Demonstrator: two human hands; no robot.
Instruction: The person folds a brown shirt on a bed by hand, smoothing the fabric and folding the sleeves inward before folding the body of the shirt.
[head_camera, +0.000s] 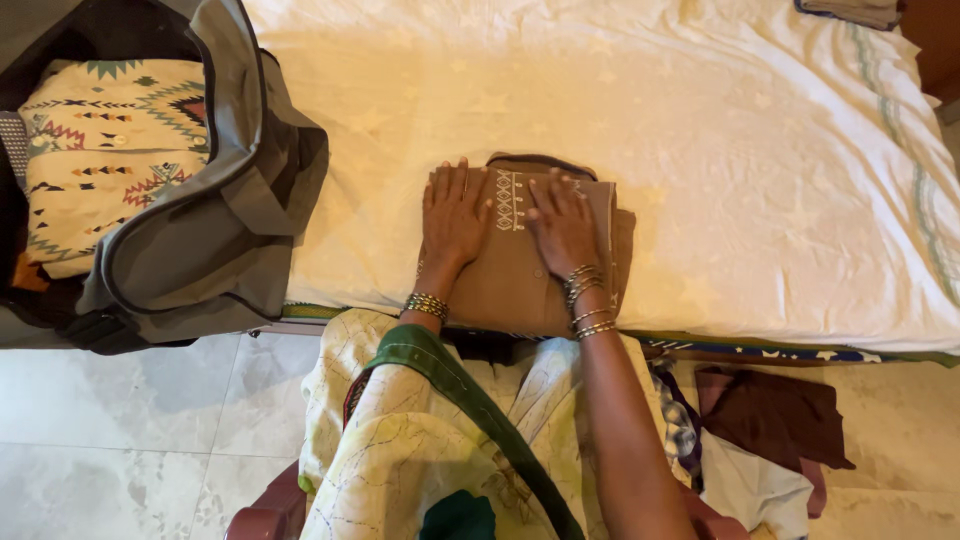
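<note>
A folded brown garment with white embroidery at its neckline lies on the near edge of a bed covered by a cream sheet. My left hand rests flat on the garment's left part, fingers spread. My right hand presses flat on its right part, just beside the embroidery. Both wrists carry several metal bangles. Neither hand grips anything.
An open grey travel bag stands at the left on the bed's edge, holding a folded cream cloth with colourful geometric patterns. Dark brown and white clothes lie on the tiled floor at the lower right. Another folded item sits at the bed's far corner.
</note>
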